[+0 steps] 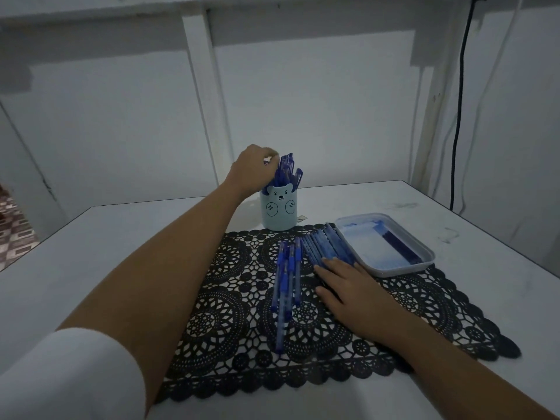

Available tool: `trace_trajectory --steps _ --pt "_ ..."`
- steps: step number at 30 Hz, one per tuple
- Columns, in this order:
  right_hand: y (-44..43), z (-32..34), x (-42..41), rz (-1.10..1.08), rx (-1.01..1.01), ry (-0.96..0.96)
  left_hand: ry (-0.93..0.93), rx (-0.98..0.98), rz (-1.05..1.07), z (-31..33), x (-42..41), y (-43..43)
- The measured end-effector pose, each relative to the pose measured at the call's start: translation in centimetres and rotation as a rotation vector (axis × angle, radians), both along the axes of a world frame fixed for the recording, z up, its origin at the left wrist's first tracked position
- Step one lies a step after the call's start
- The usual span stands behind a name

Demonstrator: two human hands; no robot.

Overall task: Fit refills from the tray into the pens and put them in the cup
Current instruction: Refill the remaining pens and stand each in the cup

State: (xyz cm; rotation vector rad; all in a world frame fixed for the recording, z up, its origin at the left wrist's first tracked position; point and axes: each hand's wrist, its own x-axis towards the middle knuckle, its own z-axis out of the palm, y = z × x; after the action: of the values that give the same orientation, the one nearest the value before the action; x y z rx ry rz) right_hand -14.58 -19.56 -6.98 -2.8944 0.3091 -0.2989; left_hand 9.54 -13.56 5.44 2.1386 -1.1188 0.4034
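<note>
A pale blue cup with a bear face stands at the back of the mat, holding several blue pens. My left hand reaches over the cup's left rim, its fingers curled around the tops of those pens. Several blue pens lie loose in the middle of the mat. A row of clear pen barrels lies beside the grey tray, which holds refills along its right side. My right hand rests flat, fingers spread, on the near ends of the barrels.
A black lace mat covers the middle of the white table. The wall stands close behind the table, and a black cable hangs down at the back right. The table's left edge drops to a tiled floor.
</note>
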Motion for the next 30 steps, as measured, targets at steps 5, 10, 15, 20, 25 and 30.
trace_trajectory --steps 5,10,15,20,25,30 --pt "0.0 0.1 -0.1 0.008 0.020 -0.017 -0.067 -0.175 0.046 -1.0 -3.4 2.8" --pt "0.1 0.2 -0.2 0.026 0.041 -0.101 0.029 0.098 0.013 -5.1 -8.3 6.4" --pt "0.3 0.3 -0.3 0.041 0.025 -0.150 0.226 0.423 0.018 -9.0 -10.8 8.5" --pt "0.4 0.5 -0.4 0.043 0.011 -0.164 0.287 0.438 0.080 -9.4 -10.4 8.3" --pt "0.4 0.5 -0.6 0.042 0.007 -0.165 0.324 0.495 0.101 -8.5 -11.1 7.9" --pt "0.5 0.5 -0.6 0.037 0.020 -0.175 0.290 0.625 0.177 -7.4 -11.6 7.5"
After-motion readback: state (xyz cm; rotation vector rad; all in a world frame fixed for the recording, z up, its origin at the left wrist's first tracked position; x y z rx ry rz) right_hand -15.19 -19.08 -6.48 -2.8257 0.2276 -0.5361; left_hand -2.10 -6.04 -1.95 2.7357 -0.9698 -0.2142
